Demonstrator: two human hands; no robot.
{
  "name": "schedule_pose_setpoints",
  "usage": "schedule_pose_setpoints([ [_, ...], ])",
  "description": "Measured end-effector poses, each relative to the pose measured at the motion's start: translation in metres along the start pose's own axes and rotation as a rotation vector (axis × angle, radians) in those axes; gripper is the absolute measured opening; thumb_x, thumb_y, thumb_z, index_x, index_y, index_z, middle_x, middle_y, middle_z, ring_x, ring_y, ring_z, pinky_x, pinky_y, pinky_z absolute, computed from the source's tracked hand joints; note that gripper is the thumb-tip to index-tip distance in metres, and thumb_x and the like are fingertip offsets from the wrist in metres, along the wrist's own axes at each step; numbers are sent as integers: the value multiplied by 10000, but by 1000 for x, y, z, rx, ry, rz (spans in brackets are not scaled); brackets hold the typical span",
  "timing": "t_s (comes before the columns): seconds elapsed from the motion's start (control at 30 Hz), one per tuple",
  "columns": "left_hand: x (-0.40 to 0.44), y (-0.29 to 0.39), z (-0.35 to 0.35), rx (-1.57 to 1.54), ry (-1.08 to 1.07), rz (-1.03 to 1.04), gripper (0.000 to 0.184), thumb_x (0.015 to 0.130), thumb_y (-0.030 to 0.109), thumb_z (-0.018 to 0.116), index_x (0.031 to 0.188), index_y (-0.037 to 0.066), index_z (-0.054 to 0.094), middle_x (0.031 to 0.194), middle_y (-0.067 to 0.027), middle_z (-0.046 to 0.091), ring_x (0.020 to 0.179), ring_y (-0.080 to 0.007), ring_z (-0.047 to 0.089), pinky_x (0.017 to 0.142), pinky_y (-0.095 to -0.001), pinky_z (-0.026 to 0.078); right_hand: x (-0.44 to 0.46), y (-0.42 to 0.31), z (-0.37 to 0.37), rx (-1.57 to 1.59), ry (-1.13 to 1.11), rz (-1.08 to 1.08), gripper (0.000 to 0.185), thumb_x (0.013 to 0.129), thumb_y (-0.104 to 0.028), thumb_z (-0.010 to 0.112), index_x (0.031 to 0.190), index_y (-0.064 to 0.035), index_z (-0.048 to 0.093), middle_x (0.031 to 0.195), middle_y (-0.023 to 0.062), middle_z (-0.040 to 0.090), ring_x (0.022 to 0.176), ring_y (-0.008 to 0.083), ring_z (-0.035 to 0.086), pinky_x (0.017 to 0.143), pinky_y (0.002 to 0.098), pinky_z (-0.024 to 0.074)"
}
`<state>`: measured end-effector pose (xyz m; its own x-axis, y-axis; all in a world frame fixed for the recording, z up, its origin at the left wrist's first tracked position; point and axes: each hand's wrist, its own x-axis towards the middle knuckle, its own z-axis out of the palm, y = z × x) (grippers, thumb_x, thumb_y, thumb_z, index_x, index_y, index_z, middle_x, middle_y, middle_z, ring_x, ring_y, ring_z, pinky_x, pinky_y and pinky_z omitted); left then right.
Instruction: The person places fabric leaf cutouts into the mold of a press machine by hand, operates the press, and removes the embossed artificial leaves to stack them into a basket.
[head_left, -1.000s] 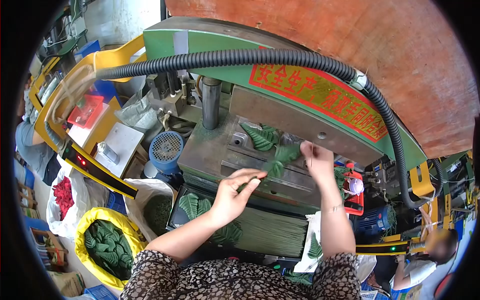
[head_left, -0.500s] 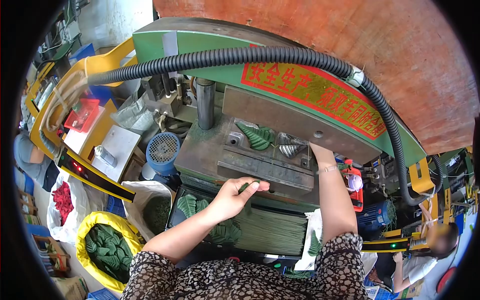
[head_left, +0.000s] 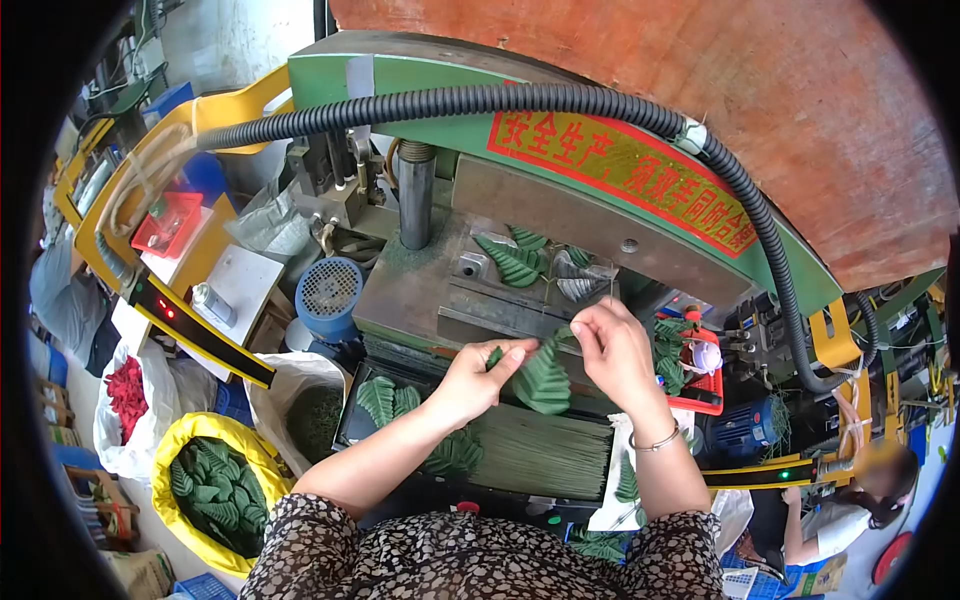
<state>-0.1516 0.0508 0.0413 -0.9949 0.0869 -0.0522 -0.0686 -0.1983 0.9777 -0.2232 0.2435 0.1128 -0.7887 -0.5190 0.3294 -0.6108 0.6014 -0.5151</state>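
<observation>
My right hand (head_left: 617, 348) pinches a dark green artificial leaf (head_left: 543, 380) by its upper end, and the leaf hangs down in front of the press. My left hand (head_left: 480, 377) is closed, with a small green piece (head_left: 494, 357) showing between thumb and fingers; most of that piece is hidden. Its fingertips are close beside the hanging leaf; I cannot tell if they touch it. Behind the hands, a ribbed green leaf (head_left: 510, 262) and a grey metal leaf-shaped mould (head_left: 580, 278) lie on the press bed (head_left: 390, 300). Below the hands lies a bundle of thin green stems (head_left: 540, 455).
Green leaves (head_left: 376, 402) lie left of the stems. A yellow sack (head_left: 185, 440) of leaves and a white sack (head_left: 120, 440) of red pieces stand left. A red basket (head_left: 708, 390) is at right. A black corrugated hose (head_left: 480, 100) arches overhead. Another person (head_left: 835, 525) sits at right.
My right hand has come back from the press bed toward my left hand and now holds a leaf. The left hand stays nearly in place, still closed. The view has shifted slightly.
</observation>
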Motion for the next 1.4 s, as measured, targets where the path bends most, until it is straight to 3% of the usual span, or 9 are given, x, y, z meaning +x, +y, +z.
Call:
schedule_pose_setpoints([
  [0.2,3,-4,6,-81,78,52,318,1005,279,563,1158,23,672,1073,-77,713,702,-38,562,522,-183,417,-5,-18,1,150,-61,-142,36,842,-28,671,845,-14,638,777,98,553,621,214,567,544,322,428],
  [0.3,6,-10,7,-77,59,-87,292,1005,263,561,1097,13,679,1115,-97,702,752,-54,580,528,-183,415,-7,-13,7,-143,160,-90,35,845,-31,637,817,-15,623,798,137,573,685,318,610,600,401,478],
  [0.5,-15,15,-23,-336,227,310,176,990,212,590,983,39,619,883,-30,675,750,-110,617,548,-181,410,50,92,9,-446,166,259,84,825,-123,628,870,-60,659,945,167,641,826,388,639,710,473,510],
  [0.77,4,39,-37,-356,101,207,192,989,217,589,1078,48,609,697,50,483,635,-64,509,575,-184,363,73,117,14,-877,564,-155,148,797,-158,648,908,-71,693,785,138,665,812,357,660,730,507,506],
  [0.9,31,75,-29,-229,-98,235,298,953,234,651,1177,40,618,723,62,502,629,-36,450,580,-197,334,71,111,9,-757,459,-213,169,808,-193,674,923,-74,709,677,117,634,713,333,652,691,469,514],
  [1.03,55,105,1,-141,-241,240,345,915,264,703,1158,26,646,813,53,595,692,-63,529,624,-246,411,62,87,8,-322,164,201,217,821,-188,698,1016,-93,693,893,115,682,844,297,654,747,426,510],
  [1.17,73,110,20,-34,-101,483,353,845,306,757,1061,32,702,825,-37,688,713,-155,627,681,-312,490,55,69,2,-74,156,273,241,833,-215,736,1011,-61,688,840,117,667,779,271,642,726,397,500],
  [1.3,88,85,-35,1179,388,294,255,774,297,747,853,56,720,760,-181,674,761,-339,678,720,-392,553,58,72,11,172,179,453,279,862,-239,725,1042,-33,675,885,126,674,824,236,640,781,368,496],
  [1.4,82,85,-57,1134,364,305,252,791,303,734,835,55,711,777,-163,683,787,-346,679,728,-413,549,75,95,35,357,442,90,206,956,-118,607,1133,-20,646,1060,42,688,897,168,646,779,291,520],
])
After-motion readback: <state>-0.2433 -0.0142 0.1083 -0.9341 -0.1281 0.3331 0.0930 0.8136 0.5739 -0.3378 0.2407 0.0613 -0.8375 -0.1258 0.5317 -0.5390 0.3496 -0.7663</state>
